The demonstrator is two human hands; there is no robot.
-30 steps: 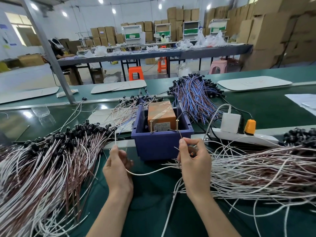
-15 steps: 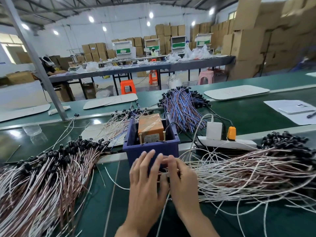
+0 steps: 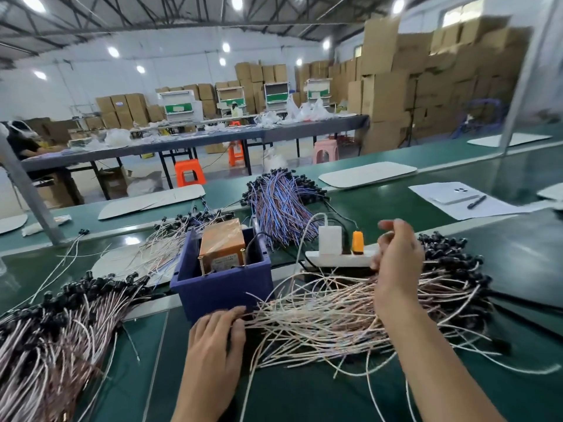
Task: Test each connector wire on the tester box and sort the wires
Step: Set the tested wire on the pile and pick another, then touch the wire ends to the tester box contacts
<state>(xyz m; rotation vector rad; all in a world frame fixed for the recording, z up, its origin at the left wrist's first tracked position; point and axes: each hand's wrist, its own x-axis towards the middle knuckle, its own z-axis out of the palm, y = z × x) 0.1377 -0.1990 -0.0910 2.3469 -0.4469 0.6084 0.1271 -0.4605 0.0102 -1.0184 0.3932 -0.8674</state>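
Light, limp wires [image 3: 335,318] sprawl right of the tester box [image 3: 224,248]; pinch one near its connector [image 3: 447,254]. Left hand [image 3: 216,339] lies flat on their ends; right hand [image 3: 396,263] hovers above, blurred, perhaps empty.

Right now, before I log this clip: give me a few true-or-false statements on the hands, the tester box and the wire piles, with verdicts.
1. The tester box sits inside the blue bin. True.
2. The left hand grips the tester box. False: it rests at the wire ends of the right pile, in front of the bin.
3. The right hand is above the right pile. True.
4. The blue wire bundle lies nearest the person. False: it lies behind the bin.
5. The power strip has nothing plugged in. False: a white adapter and an orange plug stand in it.
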